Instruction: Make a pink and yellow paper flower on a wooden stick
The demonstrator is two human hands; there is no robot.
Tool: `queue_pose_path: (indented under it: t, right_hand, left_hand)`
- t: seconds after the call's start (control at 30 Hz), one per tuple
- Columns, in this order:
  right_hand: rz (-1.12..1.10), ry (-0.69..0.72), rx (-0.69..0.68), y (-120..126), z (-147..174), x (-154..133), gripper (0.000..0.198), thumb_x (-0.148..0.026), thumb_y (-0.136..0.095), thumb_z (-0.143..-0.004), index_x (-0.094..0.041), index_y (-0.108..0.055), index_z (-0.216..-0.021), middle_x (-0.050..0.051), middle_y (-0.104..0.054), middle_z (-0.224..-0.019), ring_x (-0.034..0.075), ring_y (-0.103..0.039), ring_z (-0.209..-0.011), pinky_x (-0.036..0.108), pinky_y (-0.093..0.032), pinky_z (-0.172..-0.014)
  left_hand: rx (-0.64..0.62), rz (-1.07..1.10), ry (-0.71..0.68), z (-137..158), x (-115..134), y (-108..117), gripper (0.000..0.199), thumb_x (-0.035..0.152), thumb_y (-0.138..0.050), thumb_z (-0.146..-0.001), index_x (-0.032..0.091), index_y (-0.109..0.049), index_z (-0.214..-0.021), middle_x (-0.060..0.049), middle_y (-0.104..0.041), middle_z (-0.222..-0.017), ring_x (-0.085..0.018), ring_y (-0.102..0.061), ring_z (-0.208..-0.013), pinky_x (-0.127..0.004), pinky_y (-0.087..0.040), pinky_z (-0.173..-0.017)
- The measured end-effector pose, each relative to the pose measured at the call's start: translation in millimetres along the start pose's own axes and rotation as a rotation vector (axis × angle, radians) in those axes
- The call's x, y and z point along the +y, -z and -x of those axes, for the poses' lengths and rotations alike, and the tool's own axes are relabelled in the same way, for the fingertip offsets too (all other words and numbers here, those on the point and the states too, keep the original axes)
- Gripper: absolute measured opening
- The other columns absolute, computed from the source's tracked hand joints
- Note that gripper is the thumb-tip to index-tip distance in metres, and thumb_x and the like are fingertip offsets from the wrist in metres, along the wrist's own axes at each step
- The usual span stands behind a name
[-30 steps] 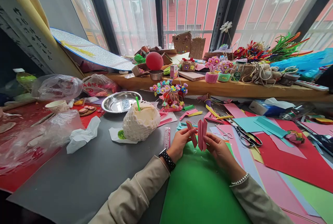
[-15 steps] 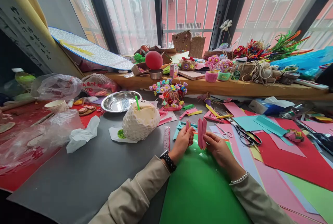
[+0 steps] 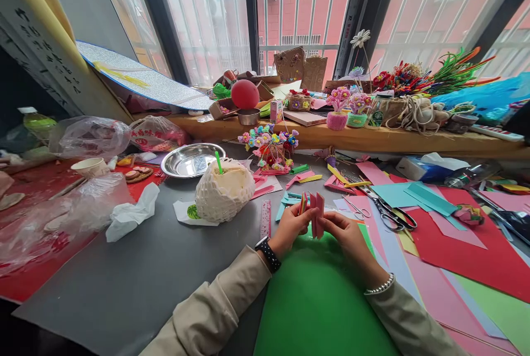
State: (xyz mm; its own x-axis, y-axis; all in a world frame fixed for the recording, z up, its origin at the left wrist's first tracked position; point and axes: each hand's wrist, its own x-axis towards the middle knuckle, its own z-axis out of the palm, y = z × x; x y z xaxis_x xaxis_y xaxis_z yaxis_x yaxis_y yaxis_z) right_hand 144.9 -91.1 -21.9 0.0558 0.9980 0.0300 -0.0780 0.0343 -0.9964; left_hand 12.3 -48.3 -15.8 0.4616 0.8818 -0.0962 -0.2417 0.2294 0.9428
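My left hand (image 3: 292,229), with a dark dotted watch strap at the wrist, is closed on a small folded paper piece (image 3: 303,201) with red, yellow and green edges. Its thumb reaches to the pink folded paper (image 3: 317,207), which stands upright between the two hands. My right hand (image 3: 345,234), wearing a beaded bracelet, pinches that pink paper from the right. Beneath both hands lies a green sheet (image 3: 323,301). A pink ruler (image 3: 265,219) rests left of my left hand, and small scissors (image 3: 359,210) lie beyond my right hand.
A netted coconut (image 3: 223,196) with a green straw stands to the left, near a metal plate (image 3: 192,160). Black-handled scissors (image 3: 393,218) and coloured paper sheets (image 3: 467,234) cover the right side. Crafted flowers (image 3: 269,146) stand at the back, before the wooden sill (image 3: 310,134).
The two hands have come together, bringing the pink paper against my left thumb. The piece in my left hand has turned, showing its coloured edges.
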Motion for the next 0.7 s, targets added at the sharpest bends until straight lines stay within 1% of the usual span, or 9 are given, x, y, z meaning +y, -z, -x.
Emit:
queue_pose_path:
  t: [0.13,0.2,0.3,0.4,0.57,0.7]
  right_hand:
    - [-0.056,-0.019,-0.021,1.2,-0.9,1.0,0.022,-0.036,-0.066,-0.064,-0.019,-0.067,-0.078,0.003,-0.068,-0.079,0.017,-0.06,-0.075,0.031,-0.044,-0.076]
    - [-0.068,-0.027,-0.036,1.3,-1.2,1.3,0.022,-0.036,-0.066,-0.064,-0.019,-0.067,-0.078,0.003,-0.068,-0.079,0.018,-0.06,-0.075,0.032,-0.045,-0.075]
    - [-0.06,-0.02,-0.019,1.7,-1.3,1.3,0.022,-0.036,-0.067,-0.064,-0.019,-0.068,-0.079,0.003,-0.068,-0.082,0.019,-0.06,-0.079,0.031,-0.045,-0.076]
    - [-0.055,-0.01,-0.023,2.8,-1.5,1.7,0.024,-0.036,-0.066,-0.066,-0.02,-0.067,-0.084,0.004,-0.068,-0.085,0.02,-0.06,-0.082,0.031,-0.044,-0.077]
    - [-0.075,-0.013,-0.086,4.7,-3.6,3.5,0.026,-0.035,-0.064,-0.069,-0.022,-0.066,-0.092,0.004,-0.067,-0.089,0.02,-0.058,-0.088,0.031,-0.043,-0.08]
    - [-0.092,-0.02,-0.143,5.4,-4.3,4.2,0.026,-0.034,-0.061,-0.071,-0.024,-0.065,-0.095,0.003,-0.067,-0.091,0.02,-0.059,-0.085,0.032,-0.043,-0.08]
  left_hand:
    - [-0.038,0.076,0.057,0.6,0.5,0.9,0.039,0.047,-0.065,-0.059,0.014,-0.05,-0.072,0.011,-0.025,-0.04,0.0,-0.019,-0.036,-0.019,-0.01,-0.04]
    - [-0.044,0.076,0.074,0.8,0.5,0.9,0.04,0.048,-0.065,-0.059,0.013,-0.051,-0.074,0.011,-0.027,-0.04,-0.001,-0.02,-0.036,-0.019,-0.01,-0.041]
    - [-0.078,0.073,0.094,1.1,0.0,0.9,0.042,0.049,-0.064,-0.06,0.013,-0.053,-0.078,0.01,-0.029,-0.041,-0.001,-0.022,-0.037,-0.019,-0.01,-0.041]
    - [-0.101,0.081,0.106,1.1,-1.1,1.2,0.042,0.048,-0.064,-0.062,0.012,-0.054,-0.081,0.009,-0.03,-0.043,-0.001,-0.023,-0.038,-0.019,-0.012,-0.042]
    - [-0.072,0.09,0.108,0.9,-3.0,2.0,0.04,0.048,-0.063,-0.063,0.012,-0.053,-0.08,0.009,-0.03,-0.043,-0.001,-0.025,-0.039,-0.018,-0.014,-0.041]
    - [-0.064,0.096,0.094,1.4,-3.0,1.2,0.04,0.049,-0.062,-0.063,0.013,-0.051,-0.076,0.009,-0.03,-0.043,-0.002,-0.027,-0.038,-0.018,-0.016,-0.041]
